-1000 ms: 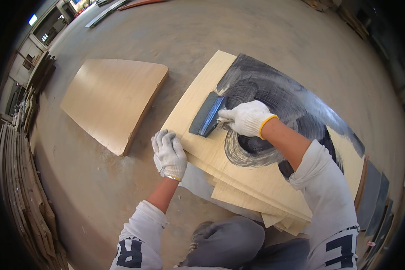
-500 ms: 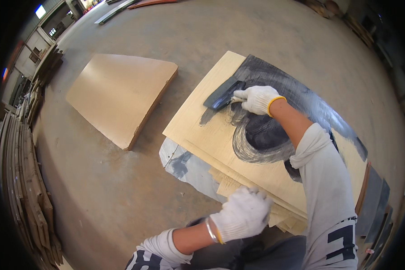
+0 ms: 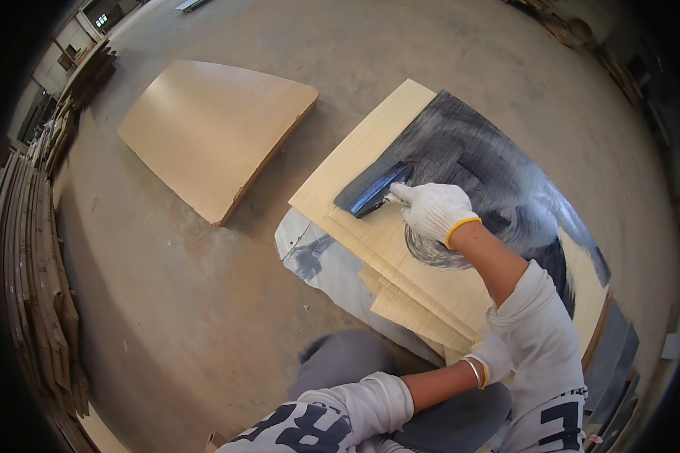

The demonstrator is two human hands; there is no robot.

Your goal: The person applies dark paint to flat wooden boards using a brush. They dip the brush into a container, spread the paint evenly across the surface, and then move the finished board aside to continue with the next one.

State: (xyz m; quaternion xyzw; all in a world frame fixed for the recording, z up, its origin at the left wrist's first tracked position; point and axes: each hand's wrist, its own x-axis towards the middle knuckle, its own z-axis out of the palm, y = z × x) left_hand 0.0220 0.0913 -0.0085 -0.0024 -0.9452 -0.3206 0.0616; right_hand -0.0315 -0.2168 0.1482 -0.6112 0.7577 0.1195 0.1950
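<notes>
My right hand [image 3: 440, 211], in a white knitted glove with a yellow cuff, is closed on the handle of a wide black spreader [image 3: 380, 190]. Its long edge rests on the top sheet of pale wood veneer [image 3: 370, 136], close to the near left edge. A dark, streaky coating [image 3: 499, 158] covers much of that sheet, wet and shiny on the right. My left hand [image 3: 495, 358], gloved as well, is by the sheet's near edge beneath my right arm, which hides its fingers.
More pale sheets [image 3: 412, 302] fan out under the top one, over a grey stained sheet [image 3: 310, 253]. A brown board stack [image 3: 219, 136] lies on the floor to the left. Long boards [image 3: 34, 279] are piled at far left, and dark panels [image 3: 616, 347] stand at right.
My right hand has drawn the spreader toward me, leaving a dark band along the left. My left hand has moved right, under my right arm. The view has shifted slightly.
</notes>
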